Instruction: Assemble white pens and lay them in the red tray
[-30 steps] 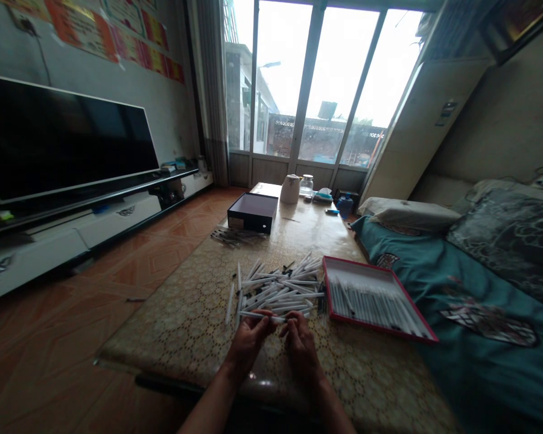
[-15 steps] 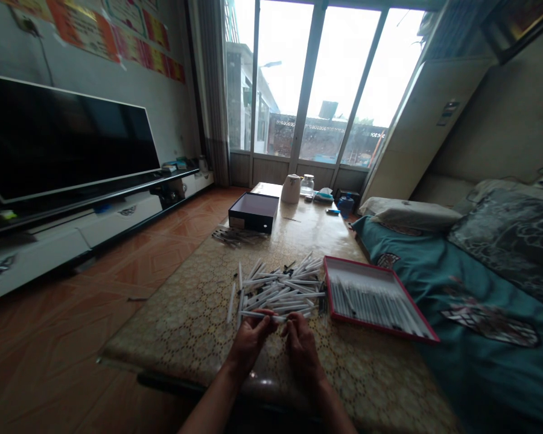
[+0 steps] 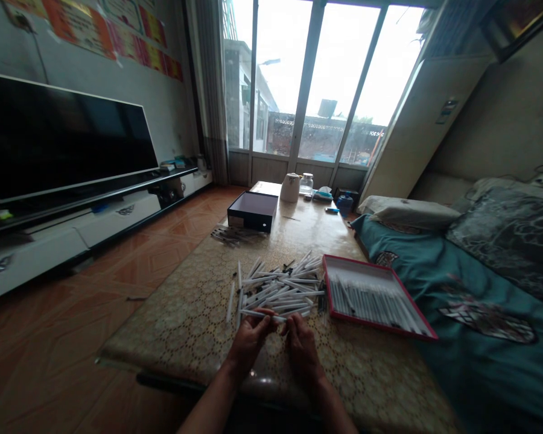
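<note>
My left hand (image 3: 250, 341) and my right hand (image 3: 303, 345) are close together over the near part of a patterned table (image 3: 185, 325). Between their fingertips they pinch a thin white pen (image 3: 278, 319), held level. Just beyond the hands lies a loose heap of white pens (image 3: 276, 288). To the right of the heap sits a red-rimmed tray (image 3: 373, 297) with pens laid in rows.
A dark open box (image 3: 253, 211) stands farther up the table with a small bunch of dark pens (image 3: 233, 235) beside it. A white kettle (image 3: 290, 188) and jar are at the far end. A teal-covered sofa (image 3: 470, 325) borders the right; a TV (image 3: 58, 144) lines the left wall.
</note>
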Tool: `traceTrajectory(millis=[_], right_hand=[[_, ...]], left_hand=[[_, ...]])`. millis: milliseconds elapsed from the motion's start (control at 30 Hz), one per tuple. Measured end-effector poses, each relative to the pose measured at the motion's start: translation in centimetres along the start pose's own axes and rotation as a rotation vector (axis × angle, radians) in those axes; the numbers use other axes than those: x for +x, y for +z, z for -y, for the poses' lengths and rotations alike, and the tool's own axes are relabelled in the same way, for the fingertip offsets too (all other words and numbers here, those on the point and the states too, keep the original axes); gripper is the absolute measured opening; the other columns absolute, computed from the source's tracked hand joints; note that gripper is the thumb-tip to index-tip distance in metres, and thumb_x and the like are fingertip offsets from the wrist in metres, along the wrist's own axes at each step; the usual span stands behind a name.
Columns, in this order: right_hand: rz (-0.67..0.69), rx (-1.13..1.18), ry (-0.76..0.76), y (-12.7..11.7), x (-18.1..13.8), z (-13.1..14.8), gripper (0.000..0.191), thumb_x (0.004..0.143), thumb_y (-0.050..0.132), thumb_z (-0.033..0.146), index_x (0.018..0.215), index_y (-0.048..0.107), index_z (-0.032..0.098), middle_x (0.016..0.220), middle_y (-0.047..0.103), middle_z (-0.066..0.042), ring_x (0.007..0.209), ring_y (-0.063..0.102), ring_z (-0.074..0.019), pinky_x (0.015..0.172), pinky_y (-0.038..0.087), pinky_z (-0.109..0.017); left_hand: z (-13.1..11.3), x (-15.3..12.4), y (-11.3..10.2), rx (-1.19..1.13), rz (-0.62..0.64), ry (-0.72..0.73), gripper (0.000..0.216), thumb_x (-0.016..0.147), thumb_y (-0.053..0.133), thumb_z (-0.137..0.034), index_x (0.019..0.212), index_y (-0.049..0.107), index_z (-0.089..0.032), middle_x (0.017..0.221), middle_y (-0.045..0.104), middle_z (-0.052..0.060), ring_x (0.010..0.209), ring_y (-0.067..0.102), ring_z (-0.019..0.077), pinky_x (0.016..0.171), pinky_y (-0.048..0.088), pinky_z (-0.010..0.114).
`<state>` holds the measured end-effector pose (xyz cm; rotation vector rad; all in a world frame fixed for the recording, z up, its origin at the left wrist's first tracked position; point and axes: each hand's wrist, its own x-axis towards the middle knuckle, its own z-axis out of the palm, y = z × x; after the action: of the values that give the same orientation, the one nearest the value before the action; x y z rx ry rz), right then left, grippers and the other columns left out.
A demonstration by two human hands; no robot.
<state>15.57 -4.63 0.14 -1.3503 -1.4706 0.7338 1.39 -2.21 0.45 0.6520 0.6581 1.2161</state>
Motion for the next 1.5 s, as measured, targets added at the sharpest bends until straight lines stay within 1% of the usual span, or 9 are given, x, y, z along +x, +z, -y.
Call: traceTrajectory(millis=[100,233,433,633,800,1000,1200,1400,1500], right_hand=[[0.004,0.015,-0.002,-0.08,-0.09,0.06,0.036,0.091,0.032,0.042,0.069,0.051,0.020,0.054,0.045,0.004,0.047,0.045,-0.0108,0.049,0.034,-0.020],[-0.002,0.060,0.003,-0.02,-0.12,0.10,0.027,0.090,0.037,0.041,0.088,0.053,0.020,0.062,0.054,0.003,0.049,0.047,-0.0106,0.048,0.035,-0.019],[-0.006,0.001,-0.022,0.01,-0.11,-0.02,0.038,0.092,0.032,0.042,0.065,0.049,0.021,0.054,0.046,0.004,0.048,0.045,-0.0108,0.050,0.034,-0.021],[-0.017,0.023,-0.016,0.03,-0.16,0.21,0.025,0.091,0.036,0.040,0.085,0.052,0.021,0.063,0.054,0.003,0.053,0.050,-0.0114,0.053,0.036,-0.021],[-0.025,-0.026,-0.041,0.01,-0.21,-0.08,0.037,0.092,0.033,0.042,0.067,0.050,0.021,0.057,0.050,0.003,0.051,0.047,-0.0112,0.053,0.035,-0.021],[-0.006,0.048,-0.004,-0.01,-0.19,0.03,0.030,0.091,0.035,0.043,0.079,0.053,0.021,0.062,0.053,0.003,0.052,0.048,-0.0116,0.051,0.036,-0.021],[0.004,0.035,-0.015,-0.12,-0.19,0.36,0.035,0.091,0.036,0.041,0.066,0.050,0.021,0.054,0.045,0.004,0.048,0.045,-0.0106,0.050,0.034,-0.021],[0.016,0.060,0.018,-0.06,-0.18,0.42,0.031,0.091,0.034,0.043,0.078,0.051,0.021,0.059,0.049,0.004,0.049,0.046,-0.0113,0.049,0.034,-0.021],[-0.004,0.032,-0.024,0.05,-0.18,0.18,0.031,0.091,0.034,0.042,0.075,0.050,0.021,0.060,0.049,0.004,0.052,0.046,-0.0111,0.051,0.035,-0.020]], left_hand=[[-0.07,-0.06,0.08,0.001,0.006,-0.001,0.019,0.066,0.073,-0.022,0.081,0.065,-0.014,0.072,0.068,0.002,0.066,0.061,0.0117,0.068,0.046,0.023],[-0.12,-0.08,0.17,-0.005,-0.014,-0.001,0.020,0.066,0.073,-0.023,0.082,0.065,-0.014,0.073,0.068,0.003,0.068,0.062,0.0121,0.070,0.046,0.024],[-0.13,-0.13,0.21,0.055,0.011,-0.007,0.019,0.066,0.074,-0.024,0.080,0.065,-0.014,0.071,0.068,0.003,0.065,0.062,0.0126,0.067,0.046,0.024],[-0.01,-0.04,0.05,-0.010,-0.020,-0.009,0.020,0.066,0.073,-0.022,0.082,0.065,-0.014,0.072,0.068,0.002,0.068,0.062,0.0123,0.069,0.046,0.024],[-0.07,-0.10,0.14,0.042,0.041,0.005,0.017,0.068,0.072,-0.022,0.081,0.065,-0.014,0.072,0.068,0.003,0.066,0.062,0.0125,0.066,0.046,0.024],[-0.11,-0.08,0.11,-0.032,-0.039,-0.003,0.022,0.064,0.075,-0.024,0.081,0.065,-0.014,0.074,0.068,0.003,0.070,0.063,0.0130,0.071,0.047,0.025],[-0.20,-0.14,0.21,0.024,-0.009,0.000,0.023,0.063,0.075,-0.026,0.080,0.066,-0.014,0.071,0.067,0.003,0.065,0.062,0.0124,0.066,0.047,0.024],[-0.10,-0.01,0.14,0.008,-0.022,0.001,0.021,0.064,0.075,-0.024,0.080,0.065,-0.014,0.073,0.068,0.003,0.066,0.062,0.0131,0.068,0.047,0.025],[-0.06,-0.05,0.09,0.022,0.003,0.014,0.019,0.067,0.073,-0.024,0.081,0.065,-0.015,0.070,0.067,0.002,0.066,0.061,0.0130,0.068,0.046,0.025]])
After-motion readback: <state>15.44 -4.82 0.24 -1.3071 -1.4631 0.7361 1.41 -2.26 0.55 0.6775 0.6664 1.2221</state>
